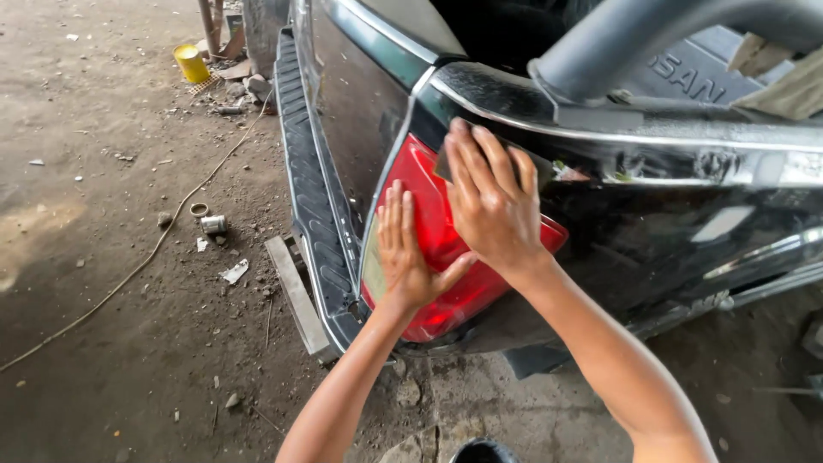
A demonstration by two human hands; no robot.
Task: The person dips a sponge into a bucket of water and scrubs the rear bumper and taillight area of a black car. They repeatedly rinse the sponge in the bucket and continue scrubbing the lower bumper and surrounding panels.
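I'm looking at the red tail lamp (437, 249), set in the rear corner of the black truck (651, 214). My left hand (405, 253) lies flat on the lamp, fingers straight and released, thumb spread right. My right hand (490, 201) presses higher up, fingers stretched over a dark sheet (446, 163) at the lamp's top edge, pinning it rather than clenching. Left of the lamp runs the ribbed step (309, 184). On the dirt floor (111, 300): a cord (141, 261), a small can (213, 224) and, farther off, a yellow tub (190, 63).
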